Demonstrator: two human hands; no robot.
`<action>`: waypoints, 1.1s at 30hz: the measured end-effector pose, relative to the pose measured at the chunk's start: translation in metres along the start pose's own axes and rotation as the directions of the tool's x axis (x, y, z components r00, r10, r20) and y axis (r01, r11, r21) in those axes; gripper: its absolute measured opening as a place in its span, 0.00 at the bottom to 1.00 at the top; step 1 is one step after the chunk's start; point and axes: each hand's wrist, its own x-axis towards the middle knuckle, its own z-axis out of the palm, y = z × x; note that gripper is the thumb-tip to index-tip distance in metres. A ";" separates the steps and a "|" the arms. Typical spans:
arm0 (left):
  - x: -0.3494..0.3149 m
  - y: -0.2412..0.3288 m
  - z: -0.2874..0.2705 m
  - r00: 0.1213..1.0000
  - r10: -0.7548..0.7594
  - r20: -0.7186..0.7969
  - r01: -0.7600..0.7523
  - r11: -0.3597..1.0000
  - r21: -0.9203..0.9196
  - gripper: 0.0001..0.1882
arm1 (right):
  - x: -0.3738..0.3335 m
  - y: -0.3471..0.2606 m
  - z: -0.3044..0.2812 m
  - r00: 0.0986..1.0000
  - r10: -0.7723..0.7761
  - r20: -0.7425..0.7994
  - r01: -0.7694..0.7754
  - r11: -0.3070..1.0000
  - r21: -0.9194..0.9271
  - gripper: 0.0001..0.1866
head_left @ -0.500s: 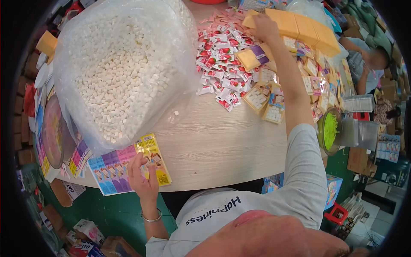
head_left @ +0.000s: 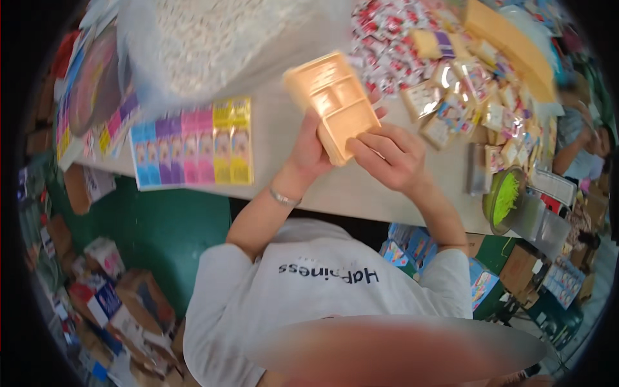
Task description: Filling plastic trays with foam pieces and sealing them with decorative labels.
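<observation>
A short stack of pale orange plastic compartment trays (head_left: 350,118) is tilted up above the table in front of me. My left hand (head_left: 311,143) is closed around its lower left side. At the lower right edge, my right hand (head_left: 391,155) pinches the stack with fingers bent over the rim. The top tray shows several compartments with nothing in them. Beneath and to the left of my hands lies a row of printed card sheets (head_left: 193,145) in blue, purple, pink and yellow.
A large clear bag of small white cubes (head_left: 213,45) fills the back left. Red-and-white sachets (head_left: 393,42) are heaped behind the hands. Packed trays (head_left: 445,119) pile up at right, near a bowl of green pieces (head_left: 506,200). Another person (head_left: 580,138) sits at far right.
My right hand has come back from the far right tray stack with trays. My left hand has left the card sheets and now grips the trays too. The view has shifted.
</observation>
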 end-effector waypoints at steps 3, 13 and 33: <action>-0.035 -0.005 -0.018 0.997 -0.070 -0.042 0.072 0.996 0.047 0.51 | -0.004 -0.047 0.004 0.938 0.313 0.147 -0.343 0.898 0.276 0.16; -0.101 0.001 -0.048 0.982 -0.119 -0.146 0.108 0.991 -0.082 0.36 | -0.011 -0.098 0.031 0.801 0.524 0.291 -0.597 0.654 0.466 0.06; -0.133 0.026 -0.051 0.968 -0.065 -0.242 0.017 0.980 -0.196 0.32 | 0.000 -0.109 0.055 0.907 0.395 0.149 -0.420 0.810 0.409 0.12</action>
